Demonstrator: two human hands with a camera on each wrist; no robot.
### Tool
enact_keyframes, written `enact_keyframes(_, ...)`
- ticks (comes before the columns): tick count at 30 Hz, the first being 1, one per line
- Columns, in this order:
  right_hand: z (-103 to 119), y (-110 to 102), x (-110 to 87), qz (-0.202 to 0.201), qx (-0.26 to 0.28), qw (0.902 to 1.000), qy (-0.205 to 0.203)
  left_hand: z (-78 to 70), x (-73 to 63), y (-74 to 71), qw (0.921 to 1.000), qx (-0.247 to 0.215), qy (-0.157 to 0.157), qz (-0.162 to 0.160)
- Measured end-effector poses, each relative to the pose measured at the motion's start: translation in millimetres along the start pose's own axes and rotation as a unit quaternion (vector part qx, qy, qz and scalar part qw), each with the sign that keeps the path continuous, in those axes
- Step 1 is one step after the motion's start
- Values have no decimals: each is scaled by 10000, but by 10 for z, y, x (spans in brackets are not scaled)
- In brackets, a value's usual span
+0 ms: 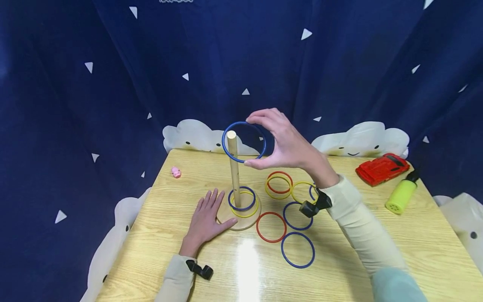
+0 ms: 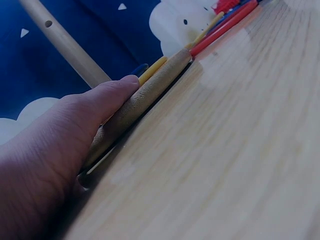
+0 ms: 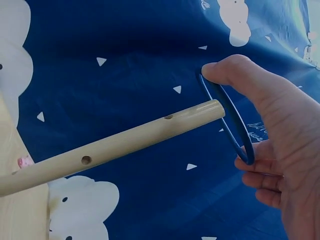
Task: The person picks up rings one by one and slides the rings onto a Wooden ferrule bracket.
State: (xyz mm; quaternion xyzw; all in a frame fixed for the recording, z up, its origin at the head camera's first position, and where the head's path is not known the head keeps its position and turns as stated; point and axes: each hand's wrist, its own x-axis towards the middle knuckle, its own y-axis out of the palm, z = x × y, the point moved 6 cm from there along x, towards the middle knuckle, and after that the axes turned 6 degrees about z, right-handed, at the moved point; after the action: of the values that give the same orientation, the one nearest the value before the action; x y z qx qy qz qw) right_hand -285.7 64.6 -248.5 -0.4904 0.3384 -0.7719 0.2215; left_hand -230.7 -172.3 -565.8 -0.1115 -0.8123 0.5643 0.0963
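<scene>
My right hand (image 1: pixel 281 138) pinches a blue ring (image 3: pixel 236 112) between thumb and fingertips, at the top of a wooden peg (image 1: pixel 234 172). Seen from the head, the ring encircles the peg's tip; in the right wrist view the tip overlaps the ring's opening. The peg stands upright on a round wooden base (image 2: pixel 150 92). Around its foot lie another blue ring (image 1: pixel 242 210) and a yellow ring (image 1: pixel 245 217). My left hand (image 1: pixel 205 220) lies at the base's left side, fingers straight on the table, thumb resting on the base's edge.
Right of the base, several red, yellow and blue rings lie on the table, among them a red ring (image 1: pixel 258 226). A red toy car (image 1: pixel 383 169) and a yellow-green bottle (image 1: pixel 401 196) are at the far right. A small pink toy (image 1: pixel 175 172) sits back left.
</scene>
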Motion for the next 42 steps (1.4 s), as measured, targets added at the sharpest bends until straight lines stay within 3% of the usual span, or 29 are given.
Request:
enact_keyframes(7, -29, 166, -33, 237, -15, 9996, 123, 13, -1, 5, 10000, -23, -4, -41)
enact_keyframes(14, -88, 481, -177, 635, -88, 9973, 346, 8, 3, 6, 10000, -25, 11, -25)
enact_keyframes(33, -485, 1589, -950, 1592, -231, 9801, 1165, 7, 0, 4, 9999, 99, 38, -116)
enact_keyframes(42, -642, 2002, -1175, 1722, -256, 9770, 1231, 3, 6, 0, 9999, 95, 90, -24)
